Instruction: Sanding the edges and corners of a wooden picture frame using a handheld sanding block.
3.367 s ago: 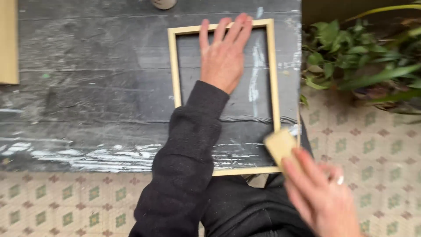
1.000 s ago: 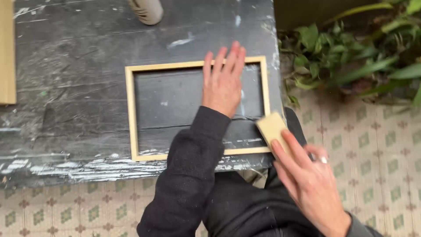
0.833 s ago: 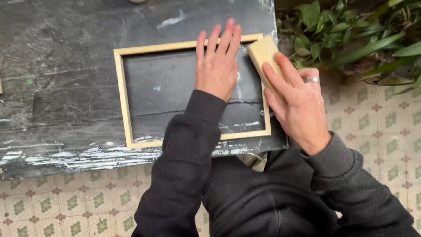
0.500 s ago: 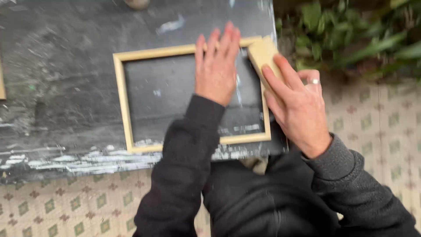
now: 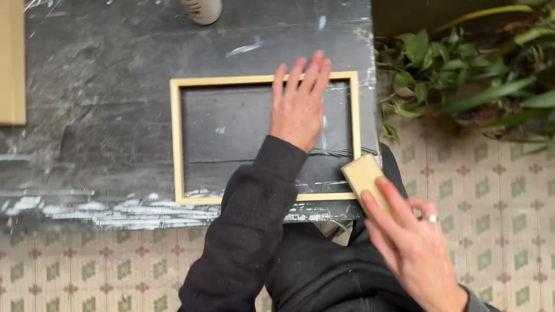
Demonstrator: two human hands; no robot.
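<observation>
Frame: the pale wooden frame (image 5: 176, 144) lies flat on the dark, paint-streaked table (image 5: 87, 115), toward its near right corner, with the tabletop showing through the open middle.
Left hand: your left hand (image 5: 299, 107) rests flat, fingers spread, inside the frame's far right part, fingertips crossing the far rail. It is open and presses down; it grips nothing.
Right hand: your right hand (image 5: 413, 245) holds the tan block (image 5: 363, 176) under extended fingers, against the frame's near right corner at the table edge. Whether the thumb wraps the block, you cannot tell.
Handling: the frame looks light, stiff and thin-railed, so it will likely slide on the smooth top unless you pin it. Hold it by pressing on a rail or a corner, not across the open middle.
Block: small and light by its look; steer it from above with flat fingers.
Around: a plant (image 5: 462, 81) stands right of the table, a pale board (image 5: 11, 63) lies at far left, and a round container (image 5: 202, 8) sits at the far edge.
</observation>
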